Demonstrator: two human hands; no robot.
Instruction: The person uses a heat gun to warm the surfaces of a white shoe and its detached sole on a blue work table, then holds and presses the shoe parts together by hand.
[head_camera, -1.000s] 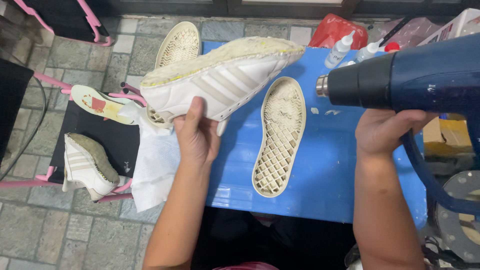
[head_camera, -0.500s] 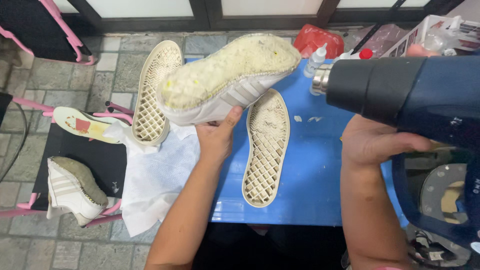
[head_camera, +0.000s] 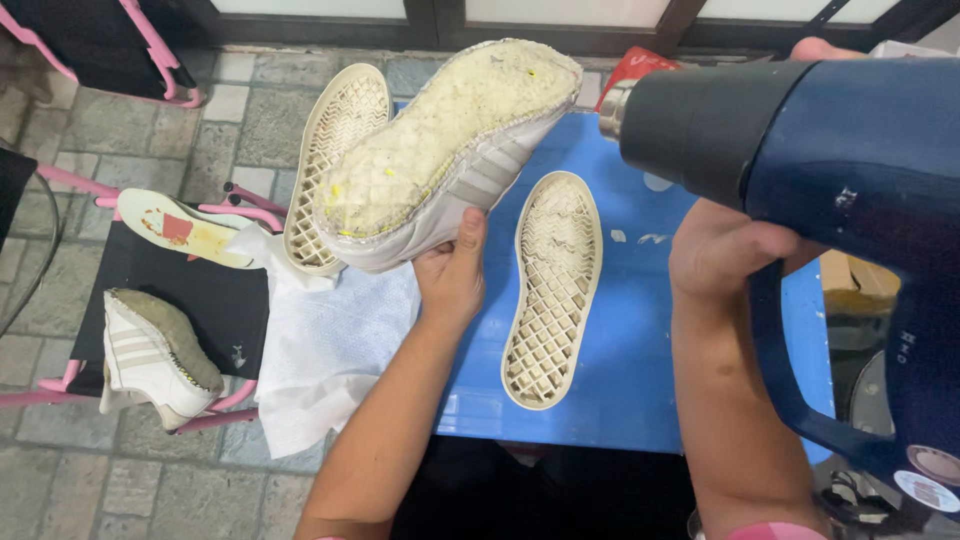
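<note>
My left hand (head_camera: 452, 272) grips a white sneaker upper (head_camera: 450, 140) from below, its yellowish, glue-crusted underside turned up toward me. My right hand (head_camera: 735, 250) holds a dark blue heat gun (head_camera: 830, 170), whose metal nozzle points left at the shoe's toe end, a short gap away. On the blue table (head_camera: 640, 400) lies one detached cream rubber sole (head_camera: 555, 290), grid side up. A second detached sole (head_camera: 335, 150) lies partly under the held shoe at the table's left edge.
A white cloth (head_camera: 320, 350) drapes over the table's left edge. On a black seat with a pink frame (head_camera: 210, 300) rest another soleless white sneaker (head_camera: 150, 355) and an insole (head_camera: 190, 228). A red bag (head_camera: 640, 65) lies at the table's far end. Stone tiles cover the floor.
The shoe has been raised closer to the camera and tilted so its underside faces up more. The heat gun has come nearer and fills more of the right side.
</note>
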